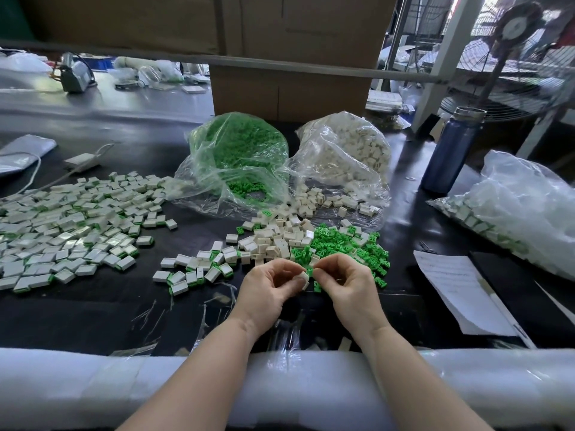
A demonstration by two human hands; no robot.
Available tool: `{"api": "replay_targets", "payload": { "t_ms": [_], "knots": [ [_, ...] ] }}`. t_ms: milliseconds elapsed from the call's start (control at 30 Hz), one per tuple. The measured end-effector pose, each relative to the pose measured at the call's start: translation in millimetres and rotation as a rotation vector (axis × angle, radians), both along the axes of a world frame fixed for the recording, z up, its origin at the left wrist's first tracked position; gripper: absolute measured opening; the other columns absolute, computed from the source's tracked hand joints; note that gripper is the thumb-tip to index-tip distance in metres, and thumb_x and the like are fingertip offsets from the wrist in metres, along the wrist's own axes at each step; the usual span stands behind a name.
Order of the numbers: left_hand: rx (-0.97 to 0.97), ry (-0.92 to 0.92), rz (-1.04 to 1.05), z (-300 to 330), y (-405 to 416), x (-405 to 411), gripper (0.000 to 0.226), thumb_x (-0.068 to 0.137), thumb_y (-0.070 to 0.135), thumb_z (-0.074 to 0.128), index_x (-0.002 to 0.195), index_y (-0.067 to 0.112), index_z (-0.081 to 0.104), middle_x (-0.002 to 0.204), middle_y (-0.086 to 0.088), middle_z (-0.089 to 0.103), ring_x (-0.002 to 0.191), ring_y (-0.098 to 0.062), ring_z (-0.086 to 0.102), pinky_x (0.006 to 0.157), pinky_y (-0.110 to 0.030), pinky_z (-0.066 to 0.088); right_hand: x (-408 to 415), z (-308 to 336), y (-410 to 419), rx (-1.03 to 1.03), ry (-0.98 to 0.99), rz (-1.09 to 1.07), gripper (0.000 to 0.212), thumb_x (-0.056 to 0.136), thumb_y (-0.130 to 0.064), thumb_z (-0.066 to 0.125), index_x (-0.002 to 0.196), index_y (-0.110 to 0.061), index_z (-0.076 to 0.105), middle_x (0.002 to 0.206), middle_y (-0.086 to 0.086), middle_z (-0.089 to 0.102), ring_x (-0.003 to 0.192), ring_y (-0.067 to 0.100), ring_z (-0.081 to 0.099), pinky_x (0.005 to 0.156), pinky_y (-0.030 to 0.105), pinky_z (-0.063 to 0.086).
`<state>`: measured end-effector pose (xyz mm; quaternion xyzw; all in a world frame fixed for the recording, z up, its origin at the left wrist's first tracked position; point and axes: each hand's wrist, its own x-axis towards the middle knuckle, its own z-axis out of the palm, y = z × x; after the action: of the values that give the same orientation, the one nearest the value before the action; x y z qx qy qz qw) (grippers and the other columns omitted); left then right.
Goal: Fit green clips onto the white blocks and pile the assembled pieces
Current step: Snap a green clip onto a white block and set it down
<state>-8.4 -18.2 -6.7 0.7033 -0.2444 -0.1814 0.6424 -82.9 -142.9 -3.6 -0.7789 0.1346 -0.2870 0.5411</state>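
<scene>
My left hand (pixel 267 283) pinches a white block (pixel 302 277) between thumb and fingers, with a second white block tucked just under it. My right hand (pixel 345 279) pinches a green clip (pixel 310 270) and holds it against that block. Just beyond the hands lie a heap of loose white blocks (pixel 277 241) and a heap of loose green clips (pixel 345 244). A wide pile of assembled pieces (pixel 68 225) covers the left of the black table, with a smaller cluster (pixel 199 269) nearer my left hand.
An open bag of green clips (pixel 239 160) and an open bag of white blocks (pixel 345 157) sit behind the heaps. A blue bottle (pixel 451 150), a filled plastic bag (pixel 522 213) and a paper sheet (pixel 457 290) are at right. White padding (pixel 280 384) lines the near edge.
</scene>
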Motion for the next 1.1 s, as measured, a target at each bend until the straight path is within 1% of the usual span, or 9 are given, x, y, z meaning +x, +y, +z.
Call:
{"api": "replay_targets", "payload": {
  "t_ms": [233, 433, 600, 733, 833, 900, 967, 1100],
  "knots": [
    [0.027, -0.029, -0.01, -1.2, 0.4, -0.2, 0.009, 0.079, 0.009, 0.071, 0.086, 0.015, 0.07, 0.081, -0.003, 0.071, 0.073, -0.005, 0.064, 0.073, -0.015, 0.051, -1.9, 1.5, 1.7, 0.032, 0.031, 0.036, 0.02, 0.078, 0.002, 0.069, 0.073, -0.017, 0.065, 0.072, -0.003, 0.066, 0.067, 0.002, 0.061, 0.066, 0.013, 0.048],
    [0.046, -0.045, -0.01, -2.5, 0.4, 0.5, 0.01, 0.079, 0.011, 0.071, 0.083, 0.02, 0.069, 0.077, 0.0, 0.07, 0.07, -0.005, 0.063, 0.071, -0.017, 0.05, -1.4, 1.0, 1.6, 0.035, 0.057, 0.008, 0.015, 0.077, 0.0, 0.072, 0.072, -0.013, 0.065, 0.067, -0.003, 0.065, 0.061, -0.001, 0.058, 0.063, 0.013, 0.047],
    [0.023, -0.038, -0.006, -1.6, 0.5, 0.5, 0.012, 0.079, 0.008, 0.07, 0.083, 0.019, 0.07, 0.076, 0.002, 0.071, 0.068, -0.004, 0.064, 0.068, -0.015, 0.049, -2.4, 2.2, 2.3, 0.032, 0.066, 0.037, 0.015, 0.079, 0.0, 0.07, 0.072, -0.014, 0.068, 0.07, -0.001, 0.067, 0.065, 0.003, 0.06, 0.066, 0.016, 0.049],
    [0.016, -0.032, -0.007, -0.2, 0.4, -0.7, 0.012, 0.081, 0.006, 0.068, 0.083, 0.017, 0.071, 0.074, 0.002, 0.07, 0.066, -0.003, 0.063, 0.065, -0.013, 0.048, -3.3, 2.7, 3.9, 0.047, 0.062, 0.05, 0.017, 0.08, 0.003, 0.068, 0.076, -0.014, 0.067, 0.071, 0.001, 0.067, 0.065, 0.003, 0.059, 0.064, 0.015, 0.048],
    [0.046, -0.05, -0.008, -0.8, -0.6, -1.0, 0.012, 0.083, 0.005, 0.066, 0.084, 0.016, 0.071, 0.077, 0.0, 0.069, 0.069, -0.007, 0.062, 0.068, -0.015, 0.049, -2.8, 2.5, 5.0, 0.054, 0.081, 0.047, 0.019, 0.079, 0.004, 0.067, 0.083, -0.014, 0.063, 0.071, 0.008, 0.064, 0.063, 0.008, 0.058, 0.062, 0.016, 0.048],
    [0.06, -0.062, -0.013, -1.3, -1.0, -1.2, 0.011, 0.083, 0.004, 0.066, 0.086, 0.014, 0.071, 0.078, -0.001, 0.068, 0.07, -0.009, 0.061, 0.071, -0.016, 0.049, -2.6, 2.6, 4.8, 0.05, 0.088, 0.049, 0.021, 0.078, 0.005, 0.067, 0.083, -0.014, 0.06, 0.069, 0.007, 0.063, 0.062, 0.008, 0.057, 0.062, 0.016, 0.047],
    [0.076, -0.076, -0.022, -1.5, -1.5, -1.6, 0.012, 0.082, 0.004, 0.066, 0.084, 0.015, 0.071, 0.079, -0.001, 0.069, 0.074, -0.009, 0.061, 0.077, -0.02, 0.05, -3.2, 2.9, 4.2, 0.046, 0.101, 0.052, 0.022, 0.077, 0.005, 0.068, 0.081, -0.014, 0.059, 0.069, 0.008, 0.062, 0.063, 0.009, 0.057, 0.062, 0.017, 0.047],
    [0.101, -0.107, -0.042, -0.9, -1.7, -2.8, 0.013, 0.081, 0.003, 0.066, 0.082, 0.015, 0.071, 0.083, -0.003, 0.068, 0.08, -0.012, 0.061, 0.085, -0.026, 0.05, -3.8, 3.1, 3.0, 0.046, 0.12, 0.061, 0.023, 0.075, 0.007, 0.068, 0.077, -0.013, 0.057, 0.072, 0.008, 0.061, 0.066, 0.016, 0.055, 0.066, 0.028, 0.048]
  ]
}}
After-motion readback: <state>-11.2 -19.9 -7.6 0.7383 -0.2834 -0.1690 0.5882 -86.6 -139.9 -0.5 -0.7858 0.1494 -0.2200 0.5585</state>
